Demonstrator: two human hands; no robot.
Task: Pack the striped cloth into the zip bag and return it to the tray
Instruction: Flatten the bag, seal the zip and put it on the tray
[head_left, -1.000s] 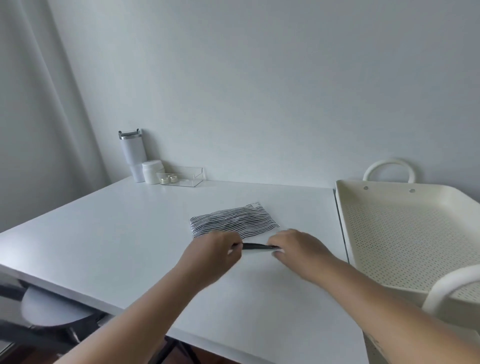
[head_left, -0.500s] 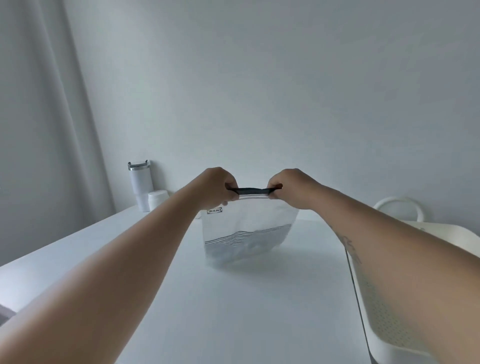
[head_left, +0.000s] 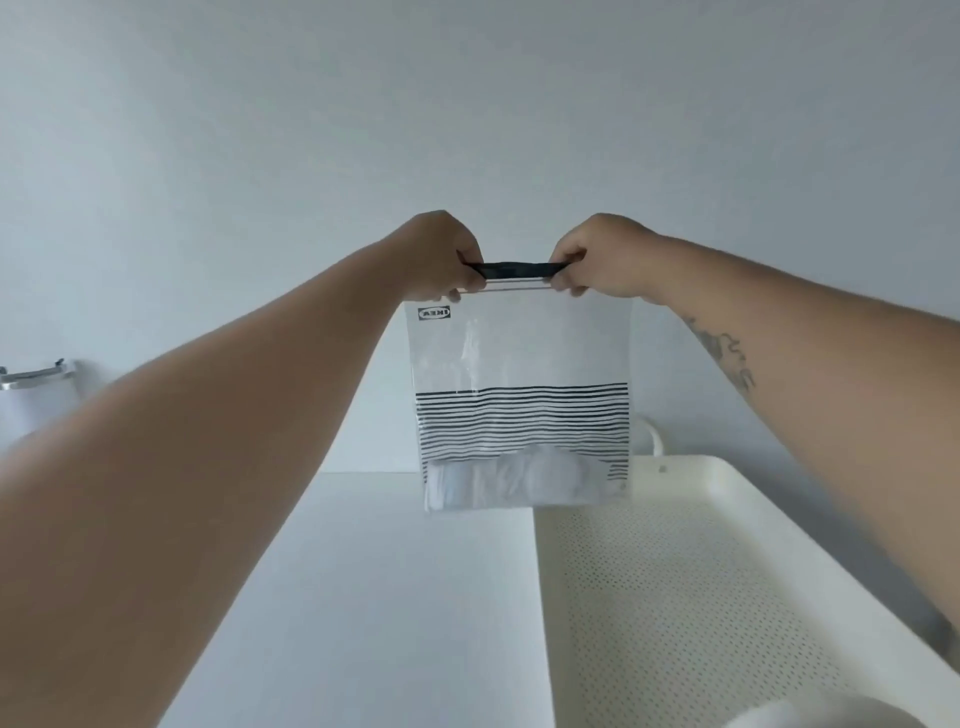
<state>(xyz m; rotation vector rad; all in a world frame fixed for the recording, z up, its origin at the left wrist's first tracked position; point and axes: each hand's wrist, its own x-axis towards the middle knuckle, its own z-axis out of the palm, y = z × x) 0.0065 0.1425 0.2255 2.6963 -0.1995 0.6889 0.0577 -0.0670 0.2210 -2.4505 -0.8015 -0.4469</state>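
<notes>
At about nine o'clock, at the far left edge, the steel-lidded top of a white tumbler (head_left: 31, 395) stands against the wall, partly hidden behind the person's left forearm. That forearm runs up from the lower left to the left hand (head_left: 441, 260), whose grip is pinched tight on the left end of the dark seal strip of the zip bag (head_left: 519, 353). The bag hangs upright in the air near the centre, clear of the white surface (head_left: 374, 597) below it, with a small logo showing mirrored at its upper left corner and printed black lines across its lower half. Bunched at the bottom of the bag, toward six o'clock from the strip, lies the striped cloth (head_left: 519, 483), seen as a pale, blurred bundle through the plastic. At the strip's right end the right hand (head_left: 597, 260) pinches it in the same way, knuckles up, and its forearm, with a dark tattoo along the underside, slopes down toward four o'clock. Under that arm, at about five o'clock, the cream perforated tray (head_left: 727, 478) sits on the surface, and the bag's lower right corner hangs above its far left corner.
</notes>
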